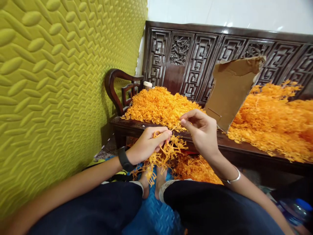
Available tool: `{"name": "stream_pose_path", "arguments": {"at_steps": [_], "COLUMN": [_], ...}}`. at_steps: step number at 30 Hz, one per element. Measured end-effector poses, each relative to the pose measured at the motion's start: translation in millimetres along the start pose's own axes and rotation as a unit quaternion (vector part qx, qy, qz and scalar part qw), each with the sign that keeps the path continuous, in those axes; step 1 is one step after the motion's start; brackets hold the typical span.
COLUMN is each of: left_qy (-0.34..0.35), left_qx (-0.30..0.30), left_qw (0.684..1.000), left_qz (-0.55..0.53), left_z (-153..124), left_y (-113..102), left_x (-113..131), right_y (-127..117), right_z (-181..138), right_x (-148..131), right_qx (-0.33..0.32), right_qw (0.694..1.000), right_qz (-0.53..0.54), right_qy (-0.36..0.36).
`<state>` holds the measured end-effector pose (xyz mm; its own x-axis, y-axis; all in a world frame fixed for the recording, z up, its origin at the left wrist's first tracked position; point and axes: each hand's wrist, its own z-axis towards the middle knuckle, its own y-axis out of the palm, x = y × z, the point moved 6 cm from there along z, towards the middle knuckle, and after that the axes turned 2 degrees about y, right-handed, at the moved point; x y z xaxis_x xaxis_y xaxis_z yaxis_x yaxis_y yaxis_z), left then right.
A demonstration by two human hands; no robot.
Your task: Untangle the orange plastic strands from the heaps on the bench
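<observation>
My left hand point(156, 140) is closed around a bunch of orange plastic sprues point(174, 145), thin branching stems that dangle below the fingers over my feet. Just to the right and slightly higher, my right hand point(201, 130) pinches with thumb and index finger; a small orange piece seems to be at the fingertips, too small to make out. Behind both hands a heap of small orange plastic pieces point(158, 106) covers the left part of the dark wooden bench point(151, 128).
A cardboard sheet point(230, 91) stands on the bench, with a larger orange pile point(276, 120) to its right. More orange stems point(198, 169) lie below the bench. Yellow textured matting point(61, 81) lines the left wall. A blue-capped bottle point(299, 210) is at lower right.
</observation>
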<state>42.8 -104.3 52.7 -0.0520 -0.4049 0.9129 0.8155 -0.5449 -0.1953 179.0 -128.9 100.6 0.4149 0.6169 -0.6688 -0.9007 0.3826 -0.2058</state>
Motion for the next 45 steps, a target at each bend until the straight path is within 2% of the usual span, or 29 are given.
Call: {"name": "stream_pose_path", "arguments": {"at_steps": [5, 10, 12, 13, 15, 17, 18, 20, 22, 24, 27, 29, 32, 34, 36, 37, 39, 42, 45], "left_qy": [0.018, 0.049, 0.063, 0.072, 0.078, 0.060, 0.046, 0.029, 0.022, 0.021, 0.013, 0.005, -0.016, -0.034, -0.041, -0.038, -0.025, -0.006, -0.002], "left_qx": [0.029, 0.043, 0.049, 0.049, 0.049, 0.066, 0.085, 0.114, 0.120, 0.115, 0.102, 0.085, 0.049, 0.032, 0.030, 0.033, 0.039, 0.045, 0.052], "left_qw": [0.999, 0.997, 0.996, 0.996, 0.995, 0.996, 0.994, 0.990, 0.989, 0.991, 0.993, 0.995, 0.998, 0.998, 0.998, 0.997, 0.997, 0.997, 0.998], "left_qz": [-0.012, -0.029, -0.040, -0.036, -0.024, -0.031, -0.047, -0.074, -0.079, -0.069, -0.051, -0.042, -0.030, -0.033, -0.045, -0.051, -0.059, -0.061, -0.046], "left_z": [-1, -2, -3, -5, -7, -8, -8, -9, -10, -10, -11, -10, -9, -9, -11, -11, -11, -11, -10], "left_y": [-1, 0, 2, 3, 4, -1, -5, -15, -23, -28, -31, -30, -25, -24, -25, -26, -29, -32, -33], "left_x": [10, 24, 28, 30, 29, 22, 18, 11, 5, -1, -11, -20, -31, -36, -37, -37, -34, -29, -29], "right_y": [1, 10, 2, -11, -54, -107, -127, -148, -134, -96, -33, -6, 21, 39, 51, 55, 55, 45, 30], "right_z": [3, 6, 13, 18, 29, 35, 38, 45, 61, 74, 80, 77, 62, 41, 18, 8, -5, -12, -12], "right_x": [3, -13, -19, -21, -21, -11, -2, 26, 63, 101, 131, 125, 89, 58, 31, 22, 12, 11, 17], "right_qx": [-0.001, 0.021, 0.044, 0.075, 0.190, 0.338, 0.388, 0.433, 0.365, 0.231, 0.040, -0.052, -0.195, -0.324, -0.418, -0.440, -0.439, -0.390, -0.342], "right_qw": [0.997, 0.995, 0.994, 0.992, 0.973, 0.924, 0.903, 0.886, 0.924, 0.963, 0.985, 0.985, 0.974, 0.942, 0.906, 0.897, 0.897, 0.914, 0.928], "right_qz": [0.071, 0.101, 0.102, 0.098, 0.088, 0.083, 0.062, 0.007, -0.080, -0.139, -0.147, -0.141, -0.075, -0.001, 0.020, 0.006, -0.039, -0.109, -0.146], "right_qy": [0.034, 0.014, -0.011, -0.032, -0.092, -0.157, -0.174, -0.165, -0.078, 0.015, 0.080, 0.087, 0.087, 0.081, 0.064, 0.051, 0.019, -0.024, -0.031]}}
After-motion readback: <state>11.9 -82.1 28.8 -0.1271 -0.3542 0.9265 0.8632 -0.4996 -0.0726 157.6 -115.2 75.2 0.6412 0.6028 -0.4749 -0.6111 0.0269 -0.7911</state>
